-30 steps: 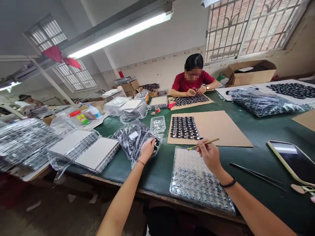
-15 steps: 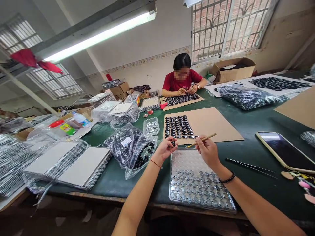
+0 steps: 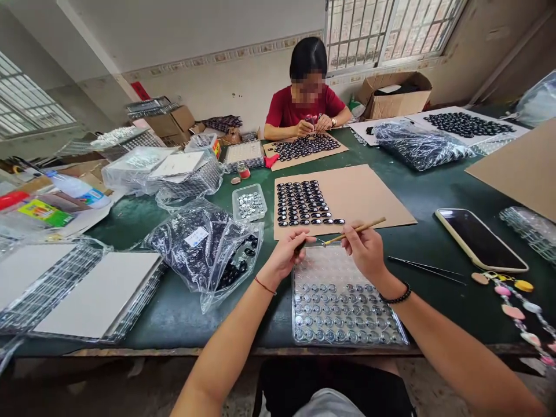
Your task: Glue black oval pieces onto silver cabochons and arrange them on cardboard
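In my left hand [image 3: 286, 255], the fingers are closed on a small black piece [image 3: 299, 248], mostly covered by them. Between the fingers and thumb of my right hand [image 3: 365, 249] is a thin wooden stick [image 3: 367, 225], its tip pointing at my left fingertips. Below both hands lies a clear plastic tray [image 3: 299, 324] with rows of round silver pieces [image 3: 336, 310]; its far rows look unfilled. Just beyond, black oval pieces [image 3: 299, 202] stand in rows on a cardboard sheet [image 3: 360, 191].
Left of my hands are a plastic bag of black pieces [image 3: 186, 243] and a tub of silver parts [image 3: 247, 188]. Tweezers [image 3: 425, 267], a phone [image 3: 482, 237] and a beaded strap [image 3: 515, 313] lie right. A co-worker [image 3: 308, 104] sits opposite. Stacked trays [image 3: 130, 295] stand left.
My view has tilted down and come closer to the table. The black piece, visible at my left fingertips before, is now deeper in the fingers. The stick stays in my right hand.
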Action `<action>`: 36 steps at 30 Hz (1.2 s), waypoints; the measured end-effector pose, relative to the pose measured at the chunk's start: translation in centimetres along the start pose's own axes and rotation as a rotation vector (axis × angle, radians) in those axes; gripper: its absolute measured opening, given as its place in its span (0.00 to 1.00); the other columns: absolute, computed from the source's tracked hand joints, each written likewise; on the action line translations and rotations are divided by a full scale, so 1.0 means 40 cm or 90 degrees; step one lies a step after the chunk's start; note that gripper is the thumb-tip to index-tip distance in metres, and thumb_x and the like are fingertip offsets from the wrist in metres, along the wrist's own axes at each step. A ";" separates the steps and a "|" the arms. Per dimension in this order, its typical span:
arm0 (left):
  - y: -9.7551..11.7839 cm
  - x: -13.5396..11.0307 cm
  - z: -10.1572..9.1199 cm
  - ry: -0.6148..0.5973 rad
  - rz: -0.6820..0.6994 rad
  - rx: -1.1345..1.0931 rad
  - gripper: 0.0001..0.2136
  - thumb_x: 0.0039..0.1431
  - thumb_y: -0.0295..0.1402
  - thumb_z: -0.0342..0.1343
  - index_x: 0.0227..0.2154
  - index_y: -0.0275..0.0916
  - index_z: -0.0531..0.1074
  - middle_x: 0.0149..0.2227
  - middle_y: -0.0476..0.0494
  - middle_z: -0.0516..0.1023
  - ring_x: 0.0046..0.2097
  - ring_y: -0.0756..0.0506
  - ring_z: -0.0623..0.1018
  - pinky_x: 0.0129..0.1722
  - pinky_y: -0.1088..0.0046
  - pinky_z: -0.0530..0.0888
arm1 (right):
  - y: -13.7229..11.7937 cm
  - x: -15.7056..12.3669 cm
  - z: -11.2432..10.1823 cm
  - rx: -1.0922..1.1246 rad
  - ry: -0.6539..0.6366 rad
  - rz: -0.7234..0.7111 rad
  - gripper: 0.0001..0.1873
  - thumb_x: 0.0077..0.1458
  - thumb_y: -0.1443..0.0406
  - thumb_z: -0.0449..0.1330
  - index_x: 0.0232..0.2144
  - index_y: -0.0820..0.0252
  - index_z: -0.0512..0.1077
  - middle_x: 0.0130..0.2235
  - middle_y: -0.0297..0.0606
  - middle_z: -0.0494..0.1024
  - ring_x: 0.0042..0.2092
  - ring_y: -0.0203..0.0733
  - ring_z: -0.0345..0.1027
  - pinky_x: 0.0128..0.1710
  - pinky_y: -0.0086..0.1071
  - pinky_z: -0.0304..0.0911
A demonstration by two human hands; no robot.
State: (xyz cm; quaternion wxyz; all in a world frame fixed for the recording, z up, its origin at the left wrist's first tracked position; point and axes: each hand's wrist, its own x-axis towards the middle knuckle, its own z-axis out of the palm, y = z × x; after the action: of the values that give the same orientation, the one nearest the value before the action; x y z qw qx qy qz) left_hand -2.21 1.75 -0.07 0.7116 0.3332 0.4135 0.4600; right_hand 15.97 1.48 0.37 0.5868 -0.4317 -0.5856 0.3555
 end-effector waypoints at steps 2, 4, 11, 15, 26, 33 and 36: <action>-0.003 -0.001 -0.001 -0.003 -0.003 0.012 0.12 0.55 0.38 0.51 0.39 0.35 0.67 0.27 0.47 0.75 0.12 0.61 0.54 0.11 0.85 0.50 | -0.001 -0.002 0.001 0.003 -0.006 0.003 0.15 0.55 0.56 0.52 0.25 0.61 0.65 0.17 0.29 0.65 0.15 0.29 0.56 0.15 0.24 0.53; -0.004 -0.004 -0.002 -0.013 -0.010 0.018 0.12 0.56 0.37 0.49 0.39 0.35 0.66 0.24 0.47 0.74 0.12 0.61 0.51 0.12 0.84 0.48 | -0.001 -0.004 0.003 0.005 -0.012 0.006 0.14 0.55 0.56 0.52 0.25 0.61 0.65 0.17 0.29 0.65 0.15 0.29 0.56 0.15 0.24 0.53; -0.005 -0.008 0.001 0.012 -0.025 -0.020 0.11 0.49 0.26 0.54 0.38 0.36 0.66 0.28 0.50 0.73 0.17 0.60 0.61 0.15 0.86 0.55 | 0.003 -0.007 0.007 0.004 -0.024 0.006 0.14 0.54 0.56 0.52 0.25 0.60 0.65 0.18 0.30 0.66 0.16 0.29 0.56 0.15 0.24 0.53; -0.008 -0.006 0.004 0.013 -0.063 -0.070 0.12 0.50 0.23 0.53 0.38 0.36 0.66 0.37 0.45 0.74 0.22 0.59 0.68 0.19 0.86 0.64 | 0.001 -0.006 0.005 -0.005 -0.014 0.010 0.14 0.54 0.56 0.53 0.25 0.60 0.65 0.18 0.30 0.66 0.16 0.29 0.56 0.15 0.24 0.53; -0.005 -0.025 0.024 -0.022 -0.075 -0.088 0.21 0.36 0.09 0.44 0.33 0.35 0.65 0.42 0.43 0.73 0.40 0.49 0.76 0.41 0.71 0.74 | -0.011 -0.001 0.002 0.030 -0.002 0.020 0.15 0.54 0.55 0.53 0.24 0.60 0.65 0.17 0.29 0.65 0.15 0.29 0.56 0.14 0.24 0.53; -0.014 -0.019 0.025 -0.017 -0.065 -0.045 0.13 0.43 0.17 0.52 0.33 0.36 0.65 0.42 0.38 0.73 0.35 0.49 0.77 0.12 0.88 0.55 | -0.008 -0.005 0.004 0.022 -0.010 0.010 0.14 0.54 0.56 0.53 0.24 0.60 0.65 0.18 0.30 0.65 0.16 0.29 0.55 0.15 0.24 0.53; -0.013 -0.020 0.027 -0.031 -0.062 -0.006 0.11 0.48 0.25 0.55 0.37 0.35 0.65 0.43 0.36 0.72 0.31 0.51 0.77 0.11 0.87 0.50 | -0.005 -0.004 0.005 0.018 -0.007 0.011 0.14 0.54 0.57 0.53 0.24 0.60 0.65 0.17 0.30 0.65 0.16 0.29 0.55 0.15 0.24 0.53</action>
State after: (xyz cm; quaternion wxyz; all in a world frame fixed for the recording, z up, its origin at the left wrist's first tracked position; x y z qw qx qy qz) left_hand -1.23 0.71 0.19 0.7449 0.3202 0.4094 0.4184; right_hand 15.75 1.26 0.49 0.5865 -0.4260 -0.5802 0.3713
